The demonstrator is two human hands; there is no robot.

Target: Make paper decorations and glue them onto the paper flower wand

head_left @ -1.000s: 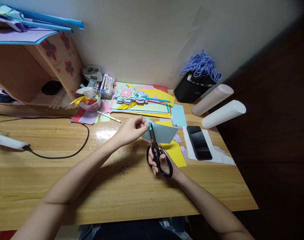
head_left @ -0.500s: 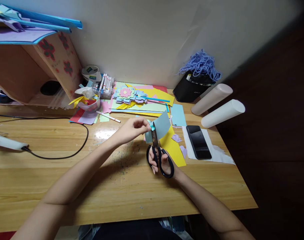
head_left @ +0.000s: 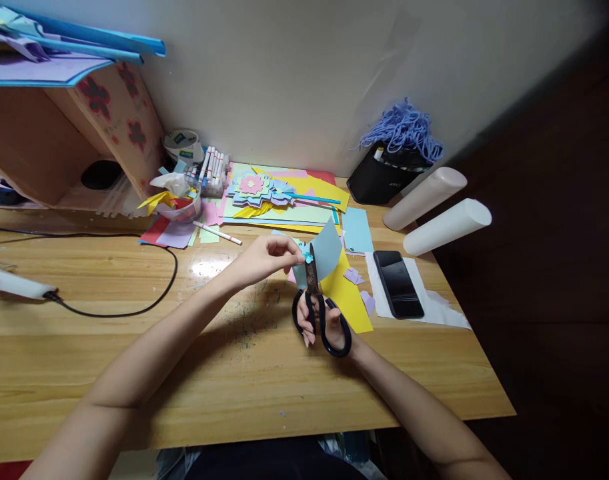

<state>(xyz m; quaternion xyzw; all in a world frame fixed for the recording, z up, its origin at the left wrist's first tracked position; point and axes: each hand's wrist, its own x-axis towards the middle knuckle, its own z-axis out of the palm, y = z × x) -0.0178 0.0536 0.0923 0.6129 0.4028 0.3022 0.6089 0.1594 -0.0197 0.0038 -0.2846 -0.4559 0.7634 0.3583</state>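
My left hand [head_left: 279, 255] pinches a sheet of light blue paper [head_left: 327, 250] at its left side, above the table. A small turquoise piece [head_left: 308, 256] shows at my fingertips, too small to make out fully. Black-handled scissors [head_left: 311, 275] point away from me, their dark blades up against the paper. My right hand [head_left: 319, 321] has its fingers through the handle loops, which are spread somewhat apart. Below the blades lie a yellow sheet [head_left: 345, 297] and purple scraps [head_left: 367, 303].
Behind my hands a layered paper flower [head_left: 254, 187] rests on coloured sheets. A marker [head_left: 218, 233] lies left of them. At right are a phone [head_left: 398, 285], two white tubes [head_left: 447, 227] and a black holder [head_left: 384, 177] with blue yarn. A black cable [head_left: 171, 287] loops at left.
The scissors' blades and the small turquoise piece have shifted slightly to the right. The scissor handles have spread a little, and the paper has tilted a bit.
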